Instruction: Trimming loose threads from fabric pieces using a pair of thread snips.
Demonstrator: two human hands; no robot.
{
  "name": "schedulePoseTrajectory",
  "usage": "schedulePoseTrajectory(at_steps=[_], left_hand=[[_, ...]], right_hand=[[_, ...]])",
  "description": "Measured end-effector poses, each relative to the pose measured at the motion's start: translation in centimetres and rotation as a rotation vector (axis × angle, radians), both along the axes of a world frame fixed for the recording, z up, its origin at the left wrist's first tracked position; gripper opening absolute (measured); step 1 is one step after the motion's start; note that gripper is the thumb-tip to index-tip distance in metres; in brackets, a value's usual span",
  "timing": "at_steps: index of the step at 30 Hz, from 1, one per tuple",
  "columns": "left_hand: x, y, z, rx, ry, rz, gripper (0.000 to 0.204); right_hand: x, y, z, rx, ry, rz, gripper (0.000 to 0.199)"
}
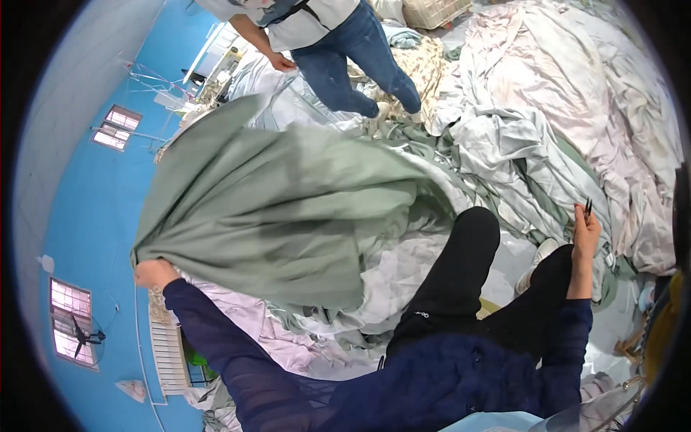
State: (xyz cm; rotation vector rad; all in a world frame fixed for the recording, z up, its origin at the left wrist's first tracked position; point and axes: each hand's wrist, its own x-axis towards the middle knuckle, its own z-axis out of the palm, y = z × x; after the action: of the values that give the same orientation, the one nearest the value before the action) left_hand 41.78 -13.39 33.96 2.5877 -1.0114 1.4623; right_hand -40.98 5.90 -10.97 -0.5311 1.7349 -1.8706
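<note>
My left hand (155, 274) is closed on the edge of a large sage-green cloth (295, 205). From that grip the cloth spreads out to the right and away from me, partly lifted and blurred by motion at its far edge. Its right end falls near my knee, over white and green fabric. Out at the right, beside my thigh, my right hand (586, 234) is closed on small black thread snips (589, 207); only two dark pointed tips stick out of the fingers.
A person in blue jeans (349, 61) stands just beyond the green cloth. Heaps of pale pink and white fabric (533, 57) cover the floor at the far right. Pinkish cloth (252, 317) lies below the green one. A blue wall (108, 237) with windows runs along the left.
</note>
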Motion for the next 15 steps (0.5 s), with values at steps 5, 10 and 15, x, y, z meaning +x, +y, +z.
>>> schedulePoseTrajectory(at_steps=[5, 10, 15], left_hand=[[10.4, 0.6, -13.7, -0.068, 0.566, -1.006, 0.043], [-14.7, 0.0, -32.8, 0.039, 1.097, -0.846, 0.061], [-31.1, 5.6, -44.9, 0.487, 1.242, -1.091, 0.051]], right_hand=[[0.4, 0.5, 0.4, 0.086, 0.055, -0.048, 0.017], [-0.2, 2.2, 0.6, -0.015, 0.181, -0.054, 0.018], [1.0, 3.7, 2.7, -0.083, 0.094, 0.001, 0.016]])
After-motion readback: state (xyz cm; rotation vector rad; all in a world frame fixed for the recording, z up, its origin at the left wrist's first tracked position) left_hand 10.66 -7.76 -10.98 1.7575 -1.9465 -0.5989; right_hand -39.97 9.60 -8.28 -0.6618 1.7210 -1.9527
